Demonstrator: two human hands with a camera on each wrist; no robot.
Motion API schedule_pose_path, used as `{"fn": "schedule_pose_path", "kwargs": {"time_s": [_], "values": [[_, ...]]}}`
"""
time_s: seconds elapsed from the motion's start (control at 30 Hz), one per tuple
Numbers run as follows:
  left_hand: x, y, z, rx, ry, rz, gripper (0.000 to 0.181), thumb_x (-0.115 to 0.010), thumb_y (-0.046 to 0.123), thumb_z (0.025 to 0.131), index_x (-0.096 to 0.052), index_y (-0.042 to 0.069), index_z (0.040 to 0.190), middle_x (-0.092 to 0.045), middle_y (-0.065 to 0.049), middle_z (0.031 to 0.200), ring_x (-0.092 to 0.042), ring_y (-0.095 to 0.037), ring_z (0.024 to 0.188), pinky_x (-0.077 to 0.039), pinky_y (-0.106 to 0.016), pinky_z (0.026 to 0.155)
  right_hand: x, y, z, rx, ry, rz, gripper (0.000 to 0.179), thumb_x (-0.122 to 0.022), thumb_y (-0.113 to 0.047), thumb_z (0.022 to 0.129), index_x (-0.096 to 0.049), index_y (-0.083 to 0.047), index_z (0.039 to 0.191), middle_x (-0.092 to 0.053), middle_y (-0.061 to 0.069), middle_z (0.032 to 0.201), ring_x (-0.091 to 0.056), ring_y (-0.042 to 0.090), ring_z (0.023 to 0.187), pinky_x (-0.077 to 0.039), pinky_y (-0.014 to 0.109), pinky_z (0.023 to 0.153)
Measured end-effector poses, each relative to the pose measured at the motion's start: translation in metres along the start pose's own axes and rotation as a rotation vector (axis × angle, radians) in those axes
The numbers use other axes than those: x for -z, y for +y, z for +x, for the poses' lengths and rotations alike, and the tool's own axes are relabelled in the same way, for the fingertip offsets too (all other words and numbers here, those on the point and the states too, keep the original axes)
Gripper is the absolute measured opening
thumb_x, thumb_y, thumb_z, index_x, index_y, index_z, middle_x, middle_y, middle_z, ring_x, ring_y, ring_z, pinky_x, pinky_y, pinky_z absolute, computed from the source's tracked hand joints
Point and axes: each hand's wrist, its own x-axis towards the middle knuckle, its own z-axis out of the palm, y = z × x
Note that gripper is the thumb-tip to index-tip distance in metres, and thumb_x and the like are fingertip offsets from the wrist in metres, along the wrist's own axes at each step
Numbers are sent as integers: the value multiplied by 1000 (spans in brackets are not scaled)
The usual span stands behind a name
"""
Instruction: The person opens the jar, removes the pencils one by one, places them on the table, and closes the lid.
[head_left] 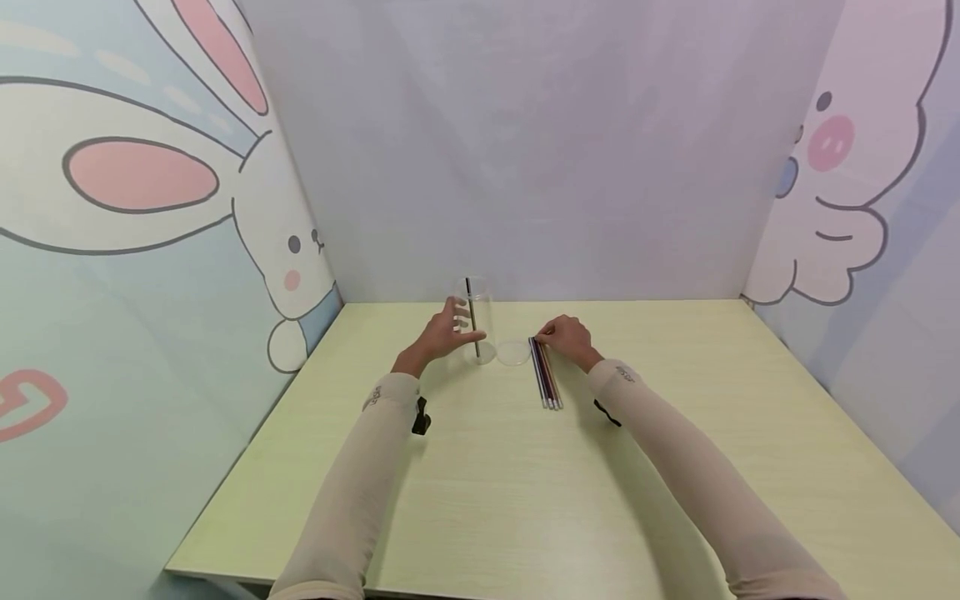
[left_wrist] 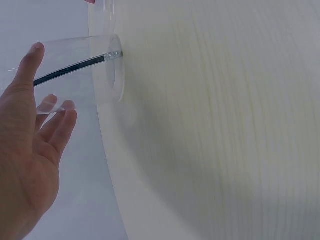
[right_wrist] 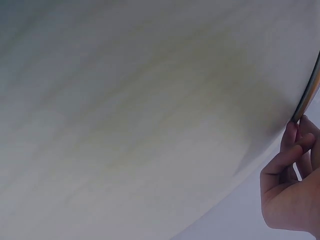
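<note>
A clear cylindrical jar (head_left: 486,317) stands upright near the table's back edge. One dark pencil (head_left: 472,317) leans inside it, its silvery ferrule end at the bottom in the left wrist view. My left hand (head_left: 441,335) holds the jar from the left, thumb on one side and fingers round the other. Several pencils (head_left: 547,379) lie side by side on the table to the right of the jar. At their far end, my right hand (head_left: 568,338) pinches a pencil tip between thumb and fingers; an orange-brown pencil (right_wrist: 308,95) and a dark one show there in the right wrist view.
A clear round lid (head_left: 513,353) lies flat between the jar and the pencils. The pale wood-grain table (head_left: 480,500) meets a plain light wall (head_left: 525,167) at the back. Side walls with cartoon animals (head_left: 277,242) stand left and right.
</note>
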Motion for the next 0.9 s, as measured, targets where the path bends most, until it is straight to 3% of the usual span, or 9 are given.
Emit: {"fn": "schedule_pose_path", "kwargs": {"time_s": [0.3, 0.53, 0.9], "values": [[0, 1, 0, -18, 4, 2, 76, -76, 39, 82, -29, 14, 137, -50, -8, 134, -48, -29, 127, -44, -43, 101, 10, -3, -4, 34, 14, 7, 23, -70, -34, 88, -77, -14, 99, -73, 4, 98, -67, 21, 84, -52, 35, 62], [1, 2, -3, -15, -4, 21, 79, -74, 41, 83, -27, 12, 139, -49, -12, 136, -47, -31, 128, -43, -46, 102, 22, -11, -1, 22, 11, 5, 24, -69, -35, 89, -75, -17, 102, -73, 1, 101, -67, 20, 85, -52, 34, 58], [1, 2, -6, -15, -6, 21, 80, -74, 39, 83, -26, 10, 140, -49, -11, 136, -44, -34, 130, -41, -50, 102, 54, -40, 6, 130, 59, 52, 29, -69, -35, 89, -74, -14, 107, -72, 4, 102, -68, 21, 86, -53, 33, 57]]}}
